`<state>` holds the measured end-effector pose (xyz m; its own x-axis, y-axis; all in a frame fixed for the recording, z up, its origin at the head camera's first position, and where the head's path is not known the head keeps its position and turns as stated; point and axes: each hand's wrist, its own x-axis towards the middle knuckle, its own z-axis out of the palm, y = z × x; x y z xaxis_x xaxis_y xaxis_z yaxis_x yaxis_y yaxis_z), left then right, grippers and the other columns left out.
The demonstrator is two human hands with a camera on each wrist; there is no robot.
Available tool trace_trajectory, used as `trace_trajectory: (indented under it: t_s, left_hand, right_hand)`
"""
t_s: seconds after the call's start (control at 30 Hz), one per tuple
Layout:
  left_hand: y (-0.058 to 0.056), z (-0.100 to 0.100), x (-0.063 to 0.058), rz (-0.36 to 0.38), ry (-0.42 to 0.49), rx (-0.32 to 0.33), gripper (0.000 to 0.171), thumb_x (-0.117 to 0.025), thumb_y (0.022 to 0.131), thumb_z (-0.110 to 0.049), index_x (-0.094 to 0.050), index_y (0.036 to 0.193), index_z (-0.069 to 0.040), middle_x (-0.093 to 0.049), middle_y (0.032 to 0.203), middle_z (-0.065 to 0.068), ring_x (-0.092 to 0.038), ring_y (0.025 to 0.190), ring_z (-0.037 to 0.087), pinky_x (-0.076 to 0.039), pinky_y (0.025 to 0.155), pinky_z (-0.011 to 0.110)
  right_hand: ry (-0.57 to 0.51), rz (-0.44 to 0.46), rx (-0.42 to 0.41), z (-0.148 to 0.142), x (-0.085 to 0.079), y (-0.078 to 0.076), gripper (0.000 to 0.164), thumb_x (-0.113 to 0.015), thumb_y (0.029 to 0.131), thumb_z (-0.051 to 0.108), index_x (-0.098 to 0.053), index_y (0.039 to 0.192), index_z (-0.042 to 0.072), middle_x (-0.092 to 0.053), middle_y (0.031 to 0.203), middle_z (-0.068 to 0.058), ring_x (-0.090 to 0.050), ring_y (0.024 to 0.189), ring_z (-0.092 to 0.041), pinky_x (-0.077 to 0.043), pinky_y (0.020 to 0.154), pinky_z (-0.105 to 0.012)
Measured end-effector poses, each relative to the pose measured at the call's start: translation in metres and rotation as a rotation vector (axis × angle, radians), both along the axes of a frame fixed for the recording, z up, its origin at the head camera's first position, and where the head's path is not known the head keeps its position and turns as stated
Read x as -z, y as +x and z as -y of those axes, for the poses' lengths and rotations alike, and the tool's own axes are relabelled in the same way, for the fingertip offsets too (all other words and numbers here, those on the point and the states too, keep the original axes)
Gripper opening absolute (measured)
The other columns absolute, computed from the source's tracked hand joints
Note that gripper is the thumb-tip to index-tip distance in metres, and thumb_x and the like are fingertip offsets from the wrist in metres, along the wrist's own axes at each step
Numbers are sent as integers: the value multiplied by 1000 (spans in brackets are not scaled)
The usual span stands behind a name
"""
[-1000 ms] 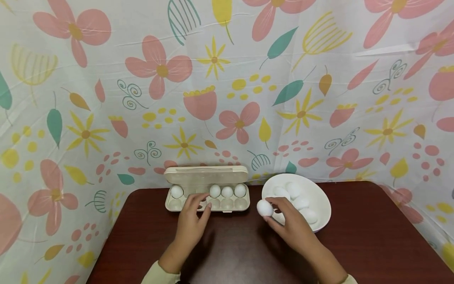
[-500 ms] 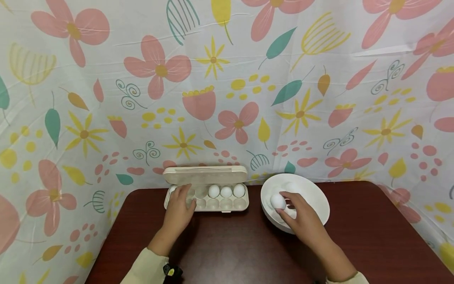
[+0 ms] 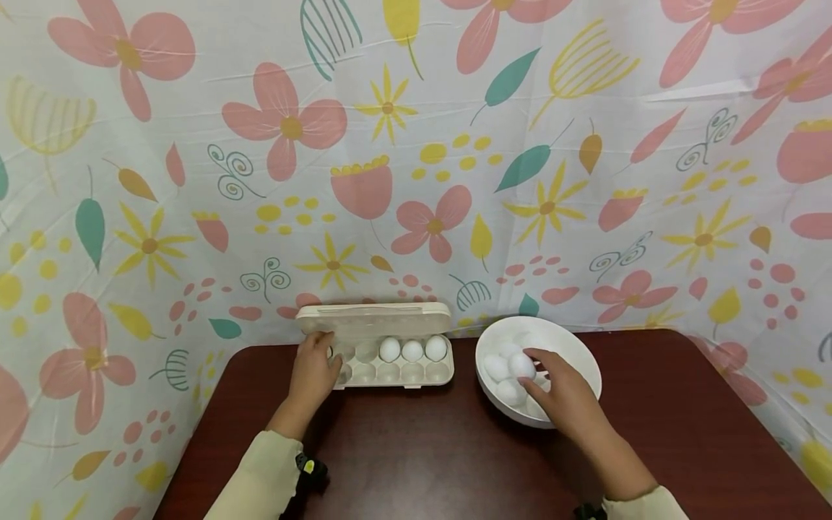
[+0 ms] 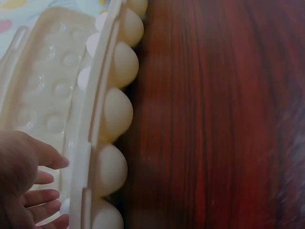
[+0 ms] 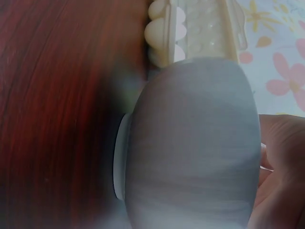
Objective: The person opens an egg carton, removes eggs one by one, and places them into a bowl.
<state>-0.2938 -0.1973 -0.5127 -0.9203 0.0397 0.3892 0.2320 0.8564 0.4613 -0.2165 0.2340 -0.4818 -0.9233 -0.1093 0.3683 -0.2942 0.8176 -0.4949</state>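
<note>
Fingers (image 3: 541, 354) of R hand (image 3: 567, 397) pinch an egg (image 3: 520, 367), thumb on near side, index on far side. Held egg is directly L of those tips, inside bowl (image 3: 578, 347) rim, amid bowl eggs (image 3: 510, 392): one just L of it, one nearer the person, more behind. Key rel: egg vs its neighbours under/beside the tips. Contact n/a from these views; R wrist cam gets mostly bowl's outer wall, tips hidden. Egg looks abt round here, so can't call its long axis.

Carton (image 3: 388, 373) is well L of R fingers, outside the rim, lid up, long axis running L-R, i.e. pointing abt at the bowl. L hand (image 3: 310, 375) is much nearer to it, over its L end; R hand is the one at the bowl. L fingers loosely bent in L wrist cam, thumb apart; white bit (image 4: 65, 206) by the tips, prob an egg, can't tell if gripped. 3 carton eggs (image 3: 412, 351) in back row, R of L fingers.
</note>
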Motion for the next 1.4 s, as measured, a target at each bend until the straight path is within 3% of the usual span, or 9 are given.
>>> trace_trajectory:
  t_s: [0.23, 0.47, 0.7, 0.87, 1.0, 1.13, 1.4]
  left_hand:
    - [-4, 4, 1, 4, -94, -55, 46, -74, 86, -5, -63, 130, 6, -58, 133, 25, -53, 122, 47, -47, 92, 63]
    - [-3, 7, 1, 3, -146, -75, 43, -74, 85, -2, -66, 126, 5, -58, 130, 25, -53, 122, 47, -47, 92, 63]
    - [-2, 10, 4, -33, -203, -85, 34, -66, 88, 2, -68, 122, 3, -61, 124, 25, -56, 116, 46, -51, 86, 60]
    - [-3, 10, 6, -30, -206, -96, 36, -67, 88, 0, -67, 124, 2, -61, 126, 25, -57, 112, 47, -50, 85, 60]
    - [-5, 10, 7, 1, -186, -101, 38, -68, 90, -2, -66, 127, 2, -59, 130, 25, -56, 115, 47, -49, 90, 61]
    - [-7, 11, 7, 22, -159, -110, 37, -70, 90, -4, -67, 127, 2, -59, 131, 26, -56, 115, 48, -48, 94, 61]
    - [-8, 12, 7, 27, -134, -111, 35, -70, 90, -3, -67, 125, 3, -59, 130, 28, -56, 115, 49, -47, 96, 61]
  right_hand:
    - [48, 85, 11, -5, 0, -7, 47, -76, 88, 14, -61, 129, -3, -70, 111, -19, -67, 101, -33, -53, 85, -50]
    - [65, 99, 10, -7, 3, -11, 46, -76, 86, 11, -62, 127, -5, -71, 108, -19, -68, 98, -34, -53, 86, -50]
    - [112, 128, 22, -9, 8, -15, 46, -76, 87, 13, -62, 128, -3, -71, 107, -17, -67, 97, -32, -53, 84, -49]
    - [125, 154, 21, -9, 8, -17, 45, -77, 85, 12, -64, 126, -3, -70, 110, -20, -67, 98, -33, -52, 84, -50]
    - [142, 152, 23, -9, 8, -18, 44, -79, 84, 11, -66, 124, -2, -67, 109, -20, -64, 90, -26, -51, 77, -44]
    - [165, 169, 17, -9, 6, -19, 44, -79, 83, 12, -66, 123, -2, -66, 102, -16, -59, 81, -20, -49, 72, -39]
    - [196, 208, 13, -8, 4, -21, 42, -81, 83, 13, -64, 118, -3, -64, 89, -8, -59, 79, -18, -50, 73, -41]
